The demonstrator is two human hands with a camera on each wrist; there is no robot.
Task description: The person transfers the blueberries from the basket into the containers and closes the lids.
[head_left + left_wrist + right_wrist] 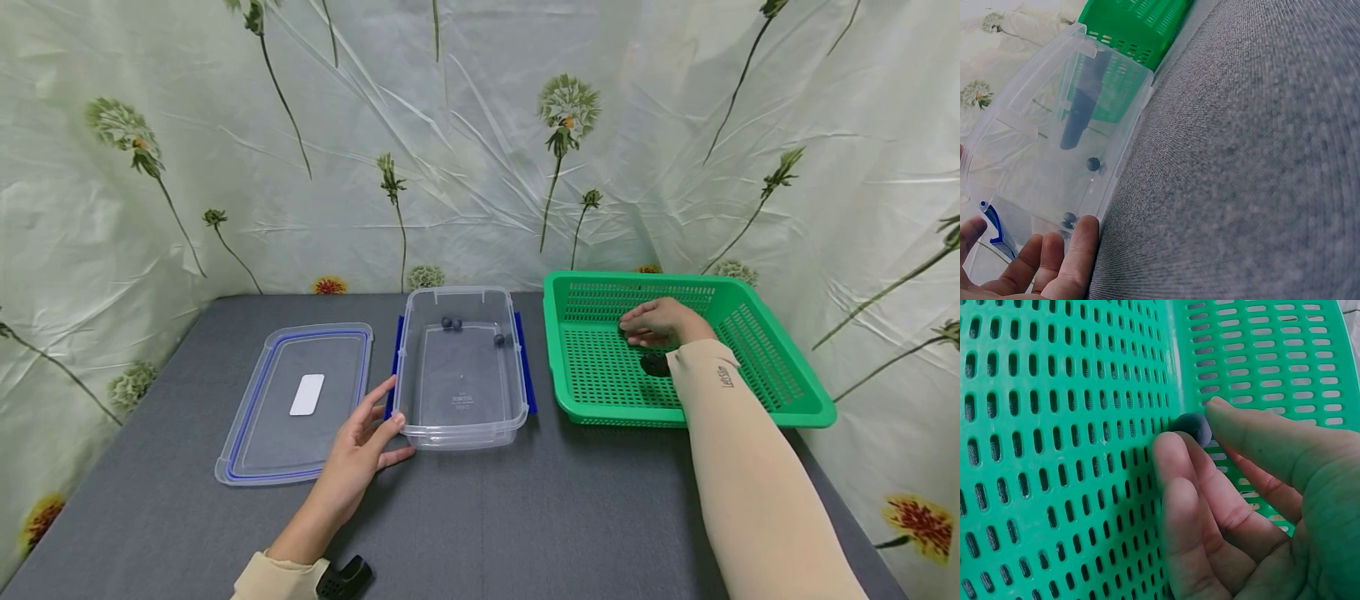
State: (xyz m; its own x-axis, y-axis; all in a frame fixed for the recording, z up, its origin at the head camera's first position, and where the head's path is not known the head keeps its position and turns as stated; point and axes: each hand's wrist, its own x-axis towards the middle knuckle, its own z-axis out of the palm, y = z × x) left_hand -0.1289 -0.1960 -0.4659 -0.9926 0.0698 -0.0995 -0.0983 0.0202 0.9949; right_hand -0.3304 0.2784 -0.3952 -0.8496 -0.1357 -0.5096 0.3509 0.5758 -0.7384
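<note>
A clear plastic container (461,375) holds three blueberries (499,341), two side by side at the far left and one at the right wall. My left hand (360,454) rests against its near left corner, thumb at the rim and fingers spread along the outside. Over in the green basket (600,408), my right hand (663,322) reaches down toward the perforated floor. Between its thumb and fingertips it pinches a dark blueberry (1194,429), partly hidden by the fingers in the right wrist view.
Left of the container lies its clear lid (258,417) with a blue seal and a white label (307,395). Blue side latches (527,367) hang from the container. The grey table (525,517) meets a flower-print curtain (480,167) behind.
</note>
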